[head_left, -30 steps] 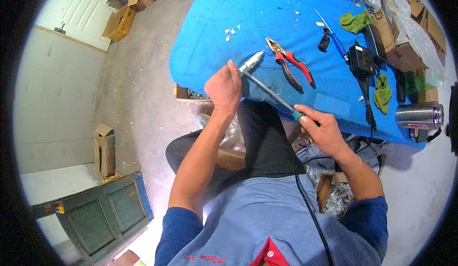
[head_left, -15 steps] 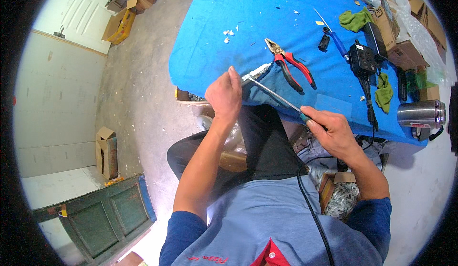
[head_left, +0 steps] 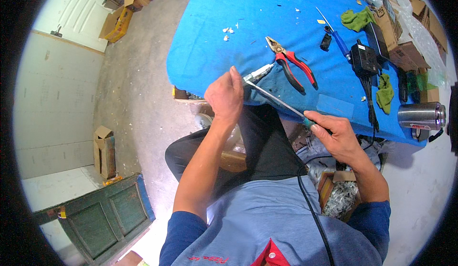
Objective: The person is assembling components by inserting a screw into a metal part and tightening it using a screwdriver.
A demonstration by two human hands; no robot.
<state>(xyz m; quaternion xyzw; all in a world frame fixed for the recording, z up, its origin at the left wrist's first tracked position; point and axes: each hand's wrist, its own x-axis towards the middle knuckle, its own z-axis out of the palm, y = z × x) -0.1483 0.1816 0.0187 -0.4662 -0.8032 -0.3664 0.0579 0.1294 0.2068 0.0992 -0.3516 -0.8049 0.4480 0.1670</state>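
My left hand (head_left: 225,94) is closed around one end of a small white-and-metal part (head_left: 260,73) at the near edge of the blue-covered table. The far end of that part points toward the pliers. In my right hand (head_left: 333,133) is a screwdriver (head_left: 279,101), gripped by its green handle, with its long shaft slanting up to the left. The shaft's tip meets the part just beside my left fingers; the exact contact is too small to make out. Red-and-black combination pliers (head_left: 292,65) lie with jaws parted just beyond the part.
On the blue cloth (head_left: 205,37) lie a blue-handled screwdriver (head_left: 339,42), a black power adapter (head_left: 363,58) with cable, green rags (head_left: 358,19) and white scraps (head_left: 227,31). A steel canister (head_left: 420,115) stands at the right edge. Below sits a box of metal bits (head_left: 341,199).
My right hand has shifted slightly to the right and down with the screwdriver. My left hand keeps its hold on the white part almost unmoved.
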